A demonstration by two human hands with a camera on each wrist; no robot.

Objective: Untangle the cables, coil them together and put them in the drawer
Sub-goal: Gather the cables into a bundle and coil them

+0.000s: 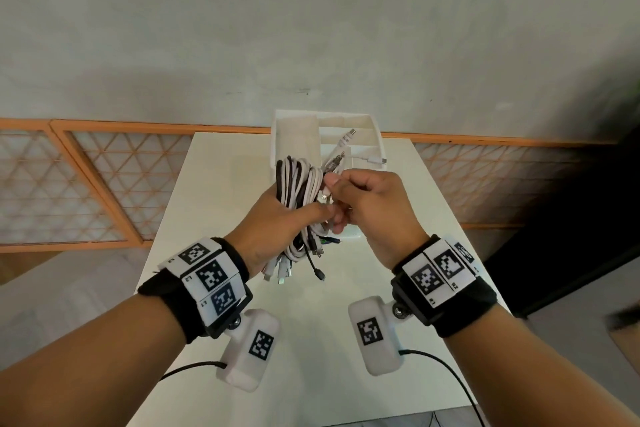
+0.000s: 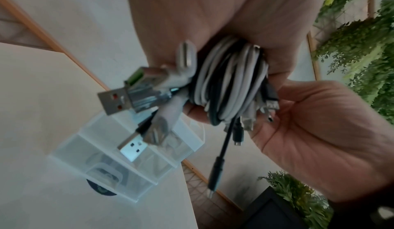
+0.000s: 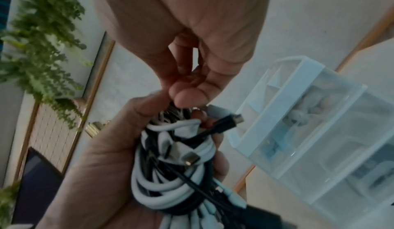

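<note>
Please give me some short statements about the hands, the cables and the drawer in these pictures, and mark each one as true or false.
1. The left hand grips the bundle of cables. True.
2. The bundle holds only black cables. False: white and black cables are mixed.
3. The right hand rests flat on the table. False: it pinches cable ends at the bundle.
4. The drawer stands open behind the hands. True.
5. The bundle lies inside the drawer. False: it is held above the table.

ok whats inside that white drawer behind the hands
The drawer has divided compartments; white cables with plugs lie in the right ones. The cable bundle and both hands cover its near end, so that part cannot be seen.
</note>
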